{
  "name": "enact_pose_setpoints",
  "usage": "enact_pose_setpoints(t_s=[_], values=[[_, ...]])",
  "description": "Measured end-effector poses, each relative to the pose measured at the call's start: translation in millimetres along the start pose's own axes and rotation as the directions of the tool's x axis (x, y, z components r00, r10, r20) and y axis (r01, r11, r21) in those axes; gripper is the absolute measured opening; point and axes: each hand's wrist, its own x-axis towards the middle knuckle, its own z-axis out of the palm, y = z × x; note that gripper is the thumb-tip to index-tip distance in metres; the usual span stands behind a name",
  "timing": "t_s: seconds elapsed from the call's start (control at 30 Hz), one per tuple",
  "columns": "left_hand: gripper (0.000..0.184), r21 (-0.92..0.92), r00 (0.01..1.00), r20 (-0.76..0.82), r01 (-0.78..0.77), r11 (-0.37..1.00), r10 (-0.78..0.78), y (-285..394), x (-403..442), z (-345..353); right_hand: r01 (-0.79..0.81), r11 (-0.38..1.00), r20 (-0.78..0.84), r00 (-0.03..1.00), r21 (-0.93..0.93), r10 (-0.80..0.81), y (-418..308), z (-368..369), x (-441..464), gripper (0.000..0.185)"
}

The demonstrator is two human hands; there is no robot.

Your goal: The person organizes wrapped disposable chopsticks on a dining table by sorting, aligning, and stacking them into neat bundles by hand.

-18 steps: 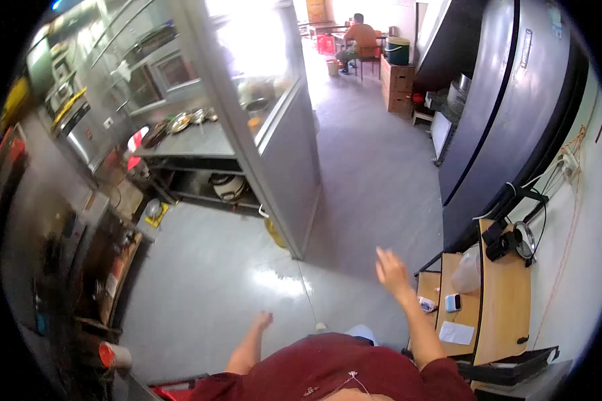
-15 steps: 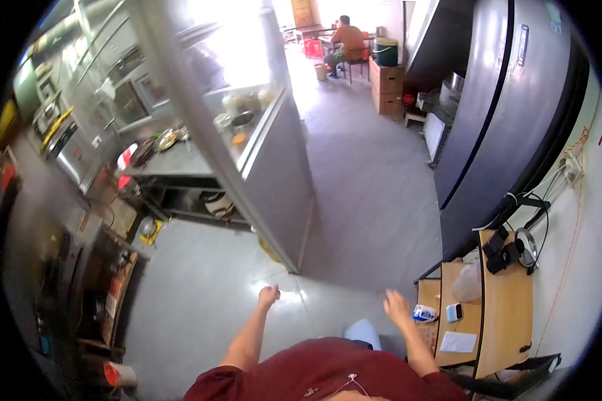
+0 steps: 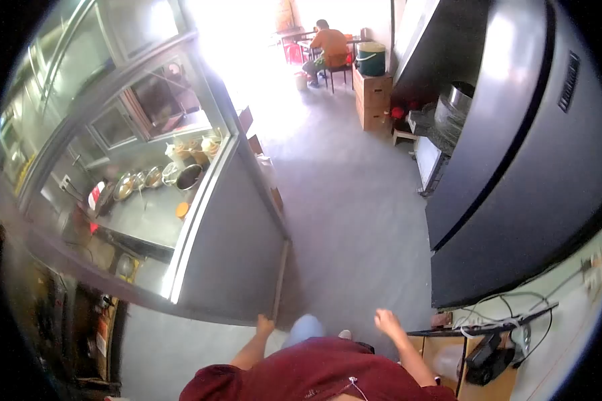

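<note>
Low in the view, my left hand (image 3: 265,325) hangs in a loose fist with no object showing in it. It is near the bottom corner of the grey partition panel (image 3: 237,247), and I cannot tell whether they touch. My right hand (image 3: 387,323) is held out over the grey floor (image 3: 354,220), its fingers curled in and nothing visible in them. Nearest to that hand are the wooden shelf unit (image 3: 418,344) and the tall dark fridge (image 3: 498,180). One light-blue trouser leg and the tip of a shoe show between my hands.
Behind the glass partition, a steel counter (image 3: 147,217) carries several bowls and bottles. Along the right stand metal pots (image 3: 456,107) and stacked wooden boxes (image 3: 374,100) under a green drum (image 3: 371,60). A seated person (image 3: 331,43) in orange is at a table far ahead. Cables (image 3: 508,307) hang low right.
I have moved forward along the floor: the partition, fridge and boxes are closer, and the shelf unit has slid down toward the bottom edge. Both hands remain loosely closed.
</note>
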Motion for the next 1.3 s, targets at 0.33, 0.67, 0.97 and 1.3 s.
enact_pose_setpoints(t_s=[0.33, 0.67, 0.97, 1.3], values=[[0.035, 0.565, 0.764, 0.643, -0.527, 0.635, 0.062, 34.6, 157.9, 3.0, 0.178, 0.980, -0.121, 0.979, 0.087, -0.167, -66.8, -77.5, 318.8, 0.029], [0.028, -0.395, 0.958, 0.223, -0.078, 0.915, 0.178, 424.8, 511.2, -43.5, 0.061, 0.998, 0.563, 0.823, 0.034, -0.070, -50.9, -67.7, 467.0, 0.038], [0.038, -0.025, 0.930, 0.178, -0.323, 0.946, 0.322, 516.8, 652.0, -4.3, -0.039, 0.995, 0.390, 0.921, 0.095, -0.001, -23.4, -165.7, 657.3, 0.028], [0.014, -0.554, 0.725, 0.582, 0.684, 0.474, -0.367, 439.9, 646.0, 0.4, 0.250, 0.968, 0.299, 0.925, -0.018, -0.233, -40.4, -304.7, 965.6, 0.025]])
